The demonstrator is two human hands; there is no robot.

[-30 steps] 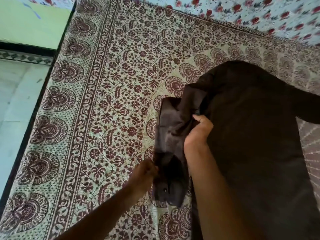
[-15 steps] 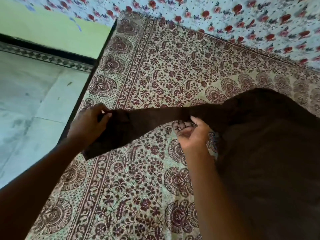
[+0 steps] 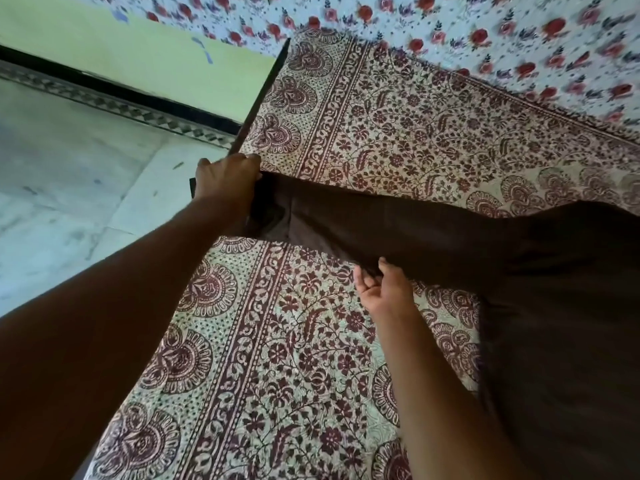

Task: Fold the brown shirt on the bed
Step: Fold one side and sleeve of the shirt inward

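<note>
The brown shirt [image 3: 554,306] lies on the bed at the right, its body spread flat over the printed bedcover [image 3: 277,375] and running off the right and lower edges of the view. One sleeve [image 3: 381,223] is drawn out straight to the left across the cover, as far as the bed's edge.

Nearest the camera, both forearms reach forward over the cover, which is cream with maroon flowers, vines and a wide border of large rounded motifs. The right hand [image 3: 382,289] sits at the lower edge of the sleeve, palm turned up, fingers loosely curled and relaxed; its fingertips appear to touch the fabric, though whether they pinch it is hard to tell from this angle. Farther out, the left hand [image 3: 227,183] grips the cuff end of the sleeve at the bed's edge, fingers curled round the cloth, with the cuff opening showing a paler inside just beside the wrist.

Left of the bed lies a pale marble floor [image 3: 69,202] with grey veining. Beyond it runs a patterned strip and a black skirting [image 3: 121,95] at the foot of a light green wall [image 3: 138,53]. At the far side of the bed, a white cloth with red roses [image 3: 485,36] lies past the bedcover's edge.
</note>
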